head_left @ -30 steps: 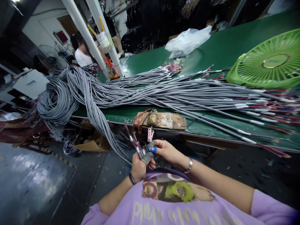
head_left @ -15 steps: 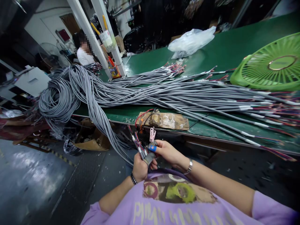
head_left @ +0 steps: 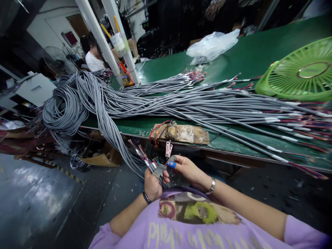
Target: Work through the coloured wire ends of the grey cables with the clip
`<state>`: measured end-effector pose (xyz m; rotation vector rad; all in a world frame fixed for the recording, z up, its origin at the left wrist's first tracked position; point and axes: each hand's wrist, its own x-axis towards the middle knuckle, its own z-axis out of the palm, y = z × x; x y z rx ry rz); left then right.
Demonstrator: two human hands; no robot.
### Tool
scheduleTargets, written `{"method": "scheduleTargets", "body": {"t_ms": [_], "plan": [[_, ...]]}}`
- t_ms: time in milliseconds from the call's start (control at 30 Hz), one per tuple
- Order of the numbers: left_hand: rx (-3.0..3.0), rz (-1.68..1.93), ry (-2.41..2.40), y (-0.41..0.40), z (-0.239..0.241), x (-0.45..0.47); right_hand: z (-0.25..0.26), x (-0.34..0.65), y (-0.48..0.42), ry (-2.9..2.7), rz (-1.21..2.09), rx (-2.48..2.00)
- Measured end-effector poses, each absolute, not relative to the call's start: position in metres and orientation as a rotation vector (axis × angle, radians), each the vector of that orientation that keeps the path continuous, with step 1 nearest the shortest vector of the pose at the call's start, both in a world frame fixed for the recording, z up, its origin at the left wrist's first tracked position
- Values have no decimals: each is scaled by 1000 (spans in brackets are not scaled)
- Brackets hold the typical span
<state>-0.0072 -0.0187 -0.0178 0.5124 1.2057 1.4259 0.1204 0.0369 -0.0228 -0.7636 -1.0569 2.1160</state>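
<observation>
The left hand grips gray cables ending in colored wires — the right hand just beside, whether pinching one unclear.

Fan cut off by right edge, shirt by bottom; left hand partly hides cable bundle, wire tips near right hand are too small to count, and a post partly covers a co-worker.

The cables look smooth and plastic, the board rough wood.
</observation>
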Motion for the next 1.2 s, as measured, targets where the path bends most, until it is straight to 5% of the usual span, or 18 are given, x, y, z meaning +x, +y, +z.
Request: {"method": "scheduleTargets", "body": {"t_ms": [267,1200], "plan": [[559,1240,1167,-21,-20,-8,-22,111,39,-965,2132,-780],[612,1454,1281,-23,-27,-5,-11,111,30,-1007,2180,-659]]}}
